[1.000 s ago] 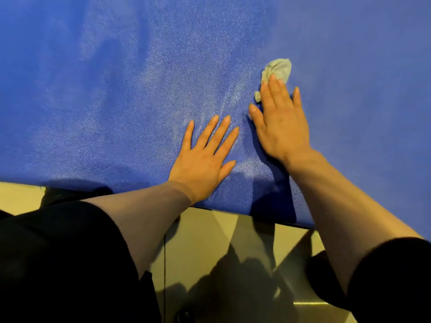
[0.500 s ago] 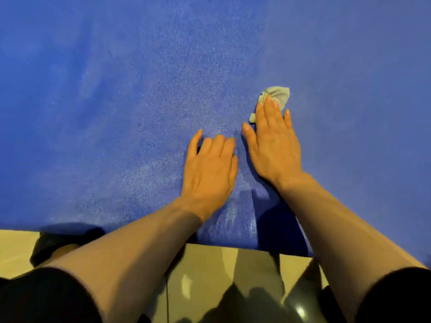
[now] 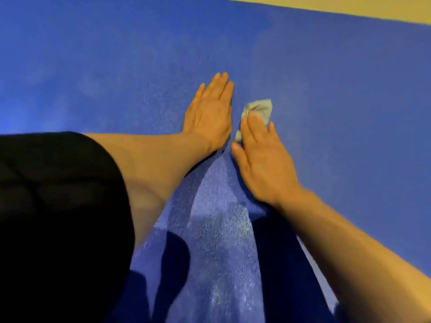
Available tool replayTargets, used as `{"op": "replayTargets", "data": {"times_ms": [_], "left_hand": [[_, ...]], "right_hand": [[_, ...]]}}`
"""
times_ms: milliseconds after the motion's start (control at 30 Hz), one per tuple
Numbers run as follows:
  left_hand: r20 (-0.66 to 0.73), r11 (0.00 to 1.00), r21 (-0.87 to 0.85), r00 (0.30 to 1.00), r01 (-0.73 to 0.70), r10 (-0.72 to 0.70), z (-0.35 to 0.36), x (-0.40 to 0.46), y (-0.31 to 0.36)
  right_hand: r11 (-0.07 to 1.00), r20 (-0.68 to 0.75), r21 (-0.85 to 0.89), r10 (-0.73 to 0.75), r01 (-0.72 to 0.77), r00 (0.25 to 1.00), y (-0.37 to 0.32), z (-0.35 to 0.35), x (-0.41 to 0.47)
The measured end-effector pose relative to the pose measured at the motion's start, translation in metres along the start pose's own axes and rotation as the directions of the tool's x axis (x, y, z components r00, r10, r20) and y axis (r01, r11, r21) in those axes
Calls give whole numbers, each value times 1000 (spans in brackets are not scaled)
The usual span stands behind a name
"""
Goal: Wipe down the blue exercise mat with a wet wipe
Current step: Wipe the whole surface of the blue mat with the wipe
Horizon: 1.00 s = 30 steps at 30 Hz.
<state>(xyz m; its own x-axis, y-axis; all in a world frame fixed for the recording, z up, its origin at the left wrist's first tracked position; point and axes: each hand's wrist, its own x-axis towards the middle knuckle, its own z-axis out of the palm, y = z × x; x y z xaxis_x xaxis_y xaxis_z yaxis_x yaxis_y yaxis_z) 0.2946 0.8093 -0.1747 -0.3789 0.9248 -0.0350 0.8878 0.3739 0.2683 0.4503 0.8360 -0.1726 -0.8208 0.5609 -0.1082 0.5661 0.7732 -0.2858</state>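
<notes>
Blue exercise mat (image 3: 93,54), seen from above, fills nearly the whole view; its textured surface glints in a pale streak that runs between the two forearms toward the lower edge of the view. A strip of yellowish floor (image 3: 349,5) shows beyond the mat's far edge, at the upper right. Dark shadows of the arms fall on the mat in the lower part of the view.

A black sleeve (image 3: 58,217) covers the person's left upper arm at the lower left; the bare forearm extends from it diagonally to the centre.

Left hand (image 3: 210,113) lies flat on the mat, palm down, fingers straight and pressed together, pointing away from the person. It holds nothing.

Right hand (image 3: 263,159) lies just beside the left hand, slightly nearer the person, palm down with fingers straight and close together, the thumb set a little apart. Its fingertips press on the wipe. The hand is slightly blurred.

Wet wipe (image 3: 258,108), a small crumpled grey-white wad, rests on the mat under the right hand's fingertips; most of it protrudes beyond them, and a small fold shows beside the index finger, close to the left hand.
</notes>
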Motion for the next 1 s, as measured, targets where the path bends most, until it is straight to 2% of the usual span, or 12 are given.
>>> {"op": "replayTargets", "data": {"times_ms": [100, 167, 267, 333, 433, 567, 700, 800, 867, 1000], "left_hand": [[4, 1000, -11, 1000, -28, 28, 4, 22, -6], [-1, 999, -16, 999, -46, 46, 8, 27, -8], [-107, 997, -67, 994, -44, 37, 17, 28, -9], [-161, 996, -89, 987, -28, 13, 21, 29, -9], [-123, 999, -46, 992, -24, 18, 19, 28, -10], [-106, 1000, -2, 994, 1, -1, 21, 29, -10], [-128, 1000, -8, 991, 29, -29, 20, 36, -8], [-114, 999, 17, 993, 34, -32, 19, 37, -8], [-117, 999, 33, 993, 29, -25, 19, 36, -6], [-132, 1000, 10, 991, 22, -21, 18, 36, -5]], "right_hand": [[998, 18, -47, -42, 43, 999, 7, 1, -1], [998, 4, -57, 19, -19, 1000, 14, -10, 42], [993, 52, -77, 97, -93, 994, 33, -28, 113], [992, 89, -127, 35, -24, 995, 41, -32, 124], [996, 56, -74, -51, 55, 997, 39, -22, 91], [994, 130, -32, -101, 106, 986, 43, -23, 80], [997, 52, -72, -25, 29, 998, 55, -36, 139], [995, 85, -70, 79, -73, 993, 61, -42, 188], [996, 69, -45, 79, -76, 995, 60, -40, 191], [1000, -60, 26, -2, 4, 998, 59, -31, 159]]}}
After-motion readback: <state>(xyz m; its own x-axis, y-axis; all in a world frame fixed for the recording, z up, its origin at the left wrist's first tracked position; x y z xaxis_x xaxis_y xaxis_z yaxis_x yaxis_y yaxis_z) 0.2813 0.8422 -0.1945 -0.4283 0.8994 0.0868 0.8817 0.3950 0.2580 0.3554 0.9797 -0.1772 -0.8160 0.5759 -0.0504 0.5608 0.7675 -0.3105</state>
